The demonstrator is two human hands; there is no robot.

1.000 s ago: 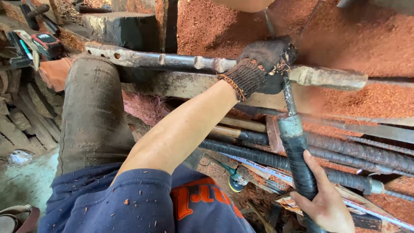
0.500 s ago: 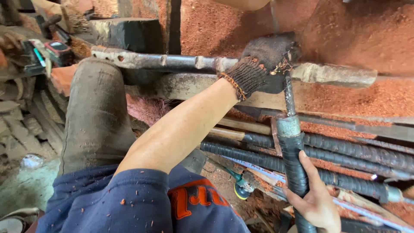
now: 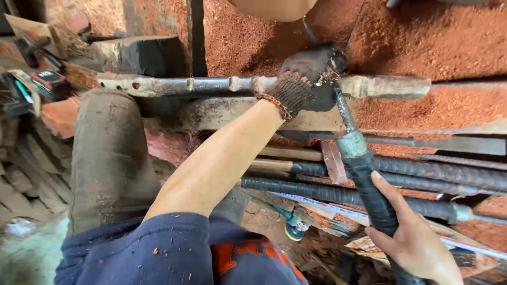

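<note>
My left hand [image 3: 303, 79], in a dark knitted glove, grips a long horizontal wooden rod with holes [image 3: 211, 84] that lies across a bench covered in red sawdust. My right hand [image 3: 417, 245], bare, holds the black taped handle of a long chisel-like tool [image 3: 362, 169]. The tool's thin metal shaft runs up to the rod right beside my gloved fingers. The tip is hidden behind the glove.
Several long tape-wrapped tools [image 3: 422, 174] lie side by side below the bench. A small green grinder [image 3: 290, 221] sits on the floor. A rubber boot [image 3: 108, 158] stands at left. Another person's limb [image 3: 272, 8] shows at the top edge. Small tools [image 3: 31, 87] lie far left.
The view has shifted slightly right and closer. My right hand has slid a little along the tool handle; my left hand stays clamped on the rod.
</note>
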